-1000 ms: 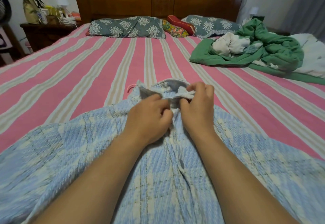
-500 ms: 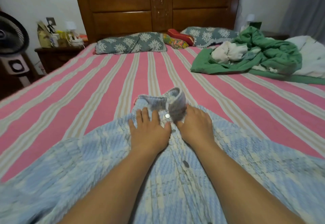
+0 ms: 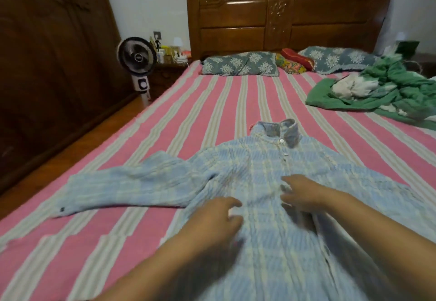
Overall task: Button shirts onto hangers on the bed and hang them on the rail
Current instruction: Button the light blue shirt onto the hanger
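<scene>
Pale-blue checked cloth, soft and thickly woven, is what we have under us: the shirt [image 3: 257,182] lies front-up on the striped bed [image 3: 212,102], collar [image 3: 286,128] toward the headboard [image 3: 290,19], one sleeve [image 3: 122,187] spread out to our left. We can see two buttons [image 3: 283,147] just below the collar that look fastened; lower down the placket is blurred and we cannot tell which are done up. A hanger may sit inside the neck, but nothing of it shows plainly

Our left hand [image 3: 217,220] hovers over the shirt front with its fingers loosely curled and apart, holding nothing. Our right hand [image 3: 304,194] sits at the placket with fingers spread apart, their tips near the cloth; whether they pinch anything we cannot tell through the blur

We judge the shirt light and limp, so it will sag and slide if lifted by one edge. For buttoning, we would pinch both placket edges just beside a button; for carrying, take it at the collar, where the hanger would bear it. Green bedding [image 3: 387,93] lies well apart on our right
</scene>
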Tool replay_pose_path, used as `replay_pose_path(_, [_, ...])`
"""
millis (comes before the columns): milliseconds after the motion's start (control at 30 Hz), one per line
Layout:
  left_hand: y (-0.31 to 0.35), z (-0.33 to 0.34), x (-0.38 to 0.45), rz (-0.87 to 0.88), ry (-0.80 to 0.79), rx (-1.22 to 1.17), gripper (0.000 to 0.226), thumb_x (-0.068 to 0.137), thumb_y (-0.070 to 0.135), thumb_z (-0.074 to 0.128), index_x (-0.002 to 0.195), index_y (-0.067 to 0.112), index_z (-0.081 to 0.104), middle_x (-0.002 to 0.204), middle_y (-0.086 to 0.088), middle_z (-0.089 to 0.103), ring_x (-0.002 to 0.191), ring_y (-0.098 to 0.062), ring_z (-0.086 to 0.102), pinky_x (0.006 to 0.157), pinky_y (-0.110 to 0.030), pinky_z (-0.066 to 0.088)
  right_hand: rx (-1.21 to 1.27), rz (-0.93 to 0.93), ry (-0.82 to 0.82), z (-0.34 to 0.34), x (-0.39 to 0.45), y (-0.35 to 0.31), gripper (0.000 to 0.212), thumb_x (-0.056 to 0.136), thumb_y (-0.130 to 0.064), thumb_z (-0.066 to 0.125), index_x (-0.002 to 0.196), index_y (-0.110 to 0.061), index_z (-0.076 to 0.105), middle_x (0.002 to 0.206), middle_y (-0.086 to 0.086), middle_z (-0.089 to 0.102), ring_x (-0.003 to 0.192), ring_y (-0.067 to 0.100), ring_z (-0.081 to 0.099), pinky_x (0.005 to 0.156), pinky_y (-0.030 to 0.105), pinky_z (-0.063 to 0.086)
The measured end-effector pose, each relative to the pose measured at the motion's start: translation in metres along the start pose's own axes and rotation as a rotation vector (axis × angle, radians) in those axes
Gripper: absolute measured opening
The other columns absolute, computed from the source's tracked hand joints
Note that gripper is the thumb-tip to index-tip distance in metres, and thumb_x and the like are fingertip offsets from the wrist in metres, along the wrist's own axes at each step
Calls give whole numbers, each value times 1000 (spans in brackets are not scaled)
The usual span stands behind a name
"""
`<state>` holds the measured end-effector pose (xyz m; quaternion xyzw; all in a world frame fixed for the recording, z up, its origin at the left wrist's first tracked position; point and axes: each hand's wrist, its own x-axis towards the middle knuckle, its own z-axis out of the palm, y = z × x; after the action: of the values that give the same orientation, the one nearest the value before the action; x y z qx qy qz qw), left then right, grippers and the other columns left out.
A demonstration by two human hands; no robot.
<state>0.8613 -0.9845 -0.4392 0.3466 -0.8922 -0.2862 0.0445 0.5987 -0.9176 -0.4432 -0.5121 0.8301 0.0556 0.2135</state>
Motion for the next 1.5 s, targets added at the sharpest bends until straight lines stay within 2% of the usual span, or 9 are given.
replay_pose_path(133, [-95,-53,-88,-258,305,-16,38,95,40,55,131,31,62,134,8,63,124,-15,58,103,-31,45,81,-222,187,7,-33,-94,58,102,-35,52,155,-19,34,160,9,32,145,29,34,117,38,30])
replay_pose_path(267, [-189,-85,-147,-712,303,275,45,97,53,41,131,30,57,134,-4,58,122,-29,52,101,-42,43,41,-487,291,37,-32,-203,39,101,-30,53,134,-13,60,137,10,55,129,29,49,105,36,38])
replay_pose_path(433, [-241,-60,-180,-561,690,166,39,87,36,40,104,26,74,111,3,71,107,-21,59,107,-46,39,42,-692,370,69,9,-323,48,96,-32,59,141,-15,54,143,13,50,132,34,45,110,38,38])
replay_pose_path(600, [-256,-55,-183,-513,684,211,36,84,38,41,104,32,70,111,9,66,111,-18,54,109,-46,37,-54,-557,272,73,60,-400,78,97,-48,56,160,-21,17,161,12,28,145,39,26,117,52,30])
replay_pose_path(767, [-258,-55,-184,-498,686,278,39,87,40,39,112,32,68,117,9,62,115,-16,52,112,-45,33,-264,-521,438,73,72,-416,29,104,-34,46,125,-17,53,120,11,58,112,37,57,80,42,46])
replay_pose_path(967, [-249,-63,-185,-537,535,345,45,98,38,28,134,32,55,137,4,55,128,-20,46,115,-48,29,447,-332,493,26,29,-371,29,105,-27,41,114,-6,60,114,22,65,102,40,62,74,37,40])
replay_pose_path(1167, [-203,-75,-177,-657,332,375,41,92,21,45,133,16,48,133,-13,53,121,-35,49,105,-53,42,1328,-229,512,-49,-88,-227,27,106,-19,41,105,-18,68,99,7,75,85,28,70,67,41,60])
replay_pose_path(1367, [-52,-43,-124,-72,492,-19,44,88,17,63,132,12,62,130,-19,60,122,-39,51,104,-45,39,1662,23,688,-4,-216,-55,20,99,-12,51,117,-6,56,108,16,68,85,30,76,75,42,61])
replay_pose_path(1500, [51,17,-86,224,257,-174,22,93,15,63,114,21,70,117,1,65,110,-17,61,93,-30,43,1477,431,766,71,-268,31,28,95,-3,51,121,-13,51,103,18,62,66,25,64,54,32,57])
